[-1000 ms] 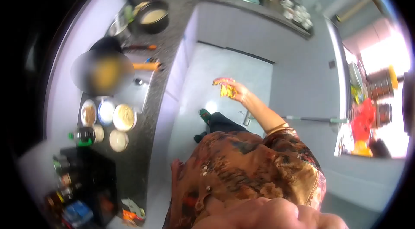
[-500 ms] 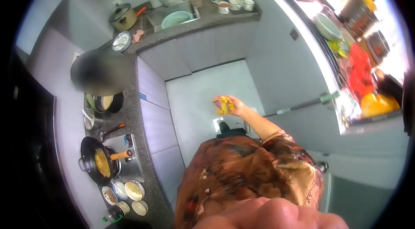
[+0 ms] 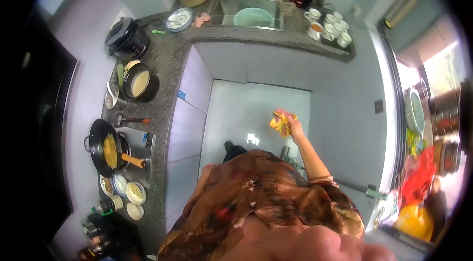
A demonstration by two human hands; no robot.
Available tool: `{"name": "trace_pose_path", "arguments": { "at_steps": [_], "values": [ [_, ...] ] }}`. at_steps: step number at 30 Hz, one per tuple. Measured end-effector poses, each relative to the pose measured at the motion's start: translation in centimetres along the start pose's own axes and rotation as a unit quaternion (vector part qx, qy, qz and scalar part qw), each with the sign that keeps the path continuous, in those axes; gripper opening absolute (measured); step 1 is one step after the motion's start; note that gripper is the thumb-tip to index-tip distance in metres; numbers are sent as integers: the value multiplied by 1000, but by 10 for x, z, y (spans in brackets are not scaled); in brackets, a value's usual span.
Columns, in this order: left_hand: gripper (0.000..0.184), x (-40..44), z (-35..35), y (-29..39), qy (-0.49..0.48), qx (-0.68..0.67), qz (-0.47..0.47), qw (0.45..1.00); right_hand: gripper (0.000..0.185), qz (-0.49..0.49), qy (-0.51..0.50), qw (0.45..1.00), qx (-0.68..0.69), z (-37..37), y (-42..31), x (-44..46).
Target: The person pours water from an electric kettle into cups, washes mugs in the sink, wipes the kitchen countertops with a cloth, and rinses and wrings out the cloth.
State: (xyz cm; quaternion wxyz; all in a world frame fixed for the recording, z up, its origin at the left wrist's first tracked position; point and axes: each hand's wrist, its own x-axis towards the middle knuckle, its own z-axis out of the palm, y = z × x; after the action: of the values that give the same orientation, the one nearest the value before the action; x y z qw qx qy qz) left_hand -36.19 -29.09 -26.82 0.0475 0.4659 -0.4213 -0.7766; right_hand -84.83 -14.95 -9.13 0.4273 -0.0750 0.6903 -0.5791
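Note:
My right hand (image 3: 295, 129) is closed around a crumpled yellow-and-pink patterned cloth (image 3: 282, 122), held out in front of my body above the pale floor. Part of the cloth sticks out beyond my fingers. My left hand (image 3: 208, 168) hangs low beside my shirt, close to the left cabinets. Only a small part of it shows, and its fingers cannot be made out.
Along the left counter are a wok (image 3: 102, 148) with food on the stove, a dark pot (image 3: 139, 82), an electric cooker (image 3: 127, 39) and several bowls (image 3: 135, 193). Ahead, a sink (image 3: 221, 14) holds a green basin (image 3: 253, 16); white mugs (image 3: 344, 39) stand right of it.
The view has turned left, so the sink and mugs appear farther right. My right hand still grips the cloth. My left arm has come into view, and my foot has shifted left.

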Motion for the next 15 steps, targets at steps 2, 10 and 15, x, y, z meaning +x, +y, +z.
{"name": "trace_pose_path", "arguments": {
  "at_steps": [2, 10, 15],
  "values": [
    [26, 1, 5, 20, 52, 47, -27, 997, 28, 20, 6, 998, 61, 12, -23, 2],
    [31, 95, -34, 92, -8, 193, 13, 981, 31, 33, 53, 996, -63, 38, -35, 85],
    [20, 193, -53, 173, 19, 0, -56, 998, 36, 19, 49, 946, -321, 95, -84, 143]
  ]
}}
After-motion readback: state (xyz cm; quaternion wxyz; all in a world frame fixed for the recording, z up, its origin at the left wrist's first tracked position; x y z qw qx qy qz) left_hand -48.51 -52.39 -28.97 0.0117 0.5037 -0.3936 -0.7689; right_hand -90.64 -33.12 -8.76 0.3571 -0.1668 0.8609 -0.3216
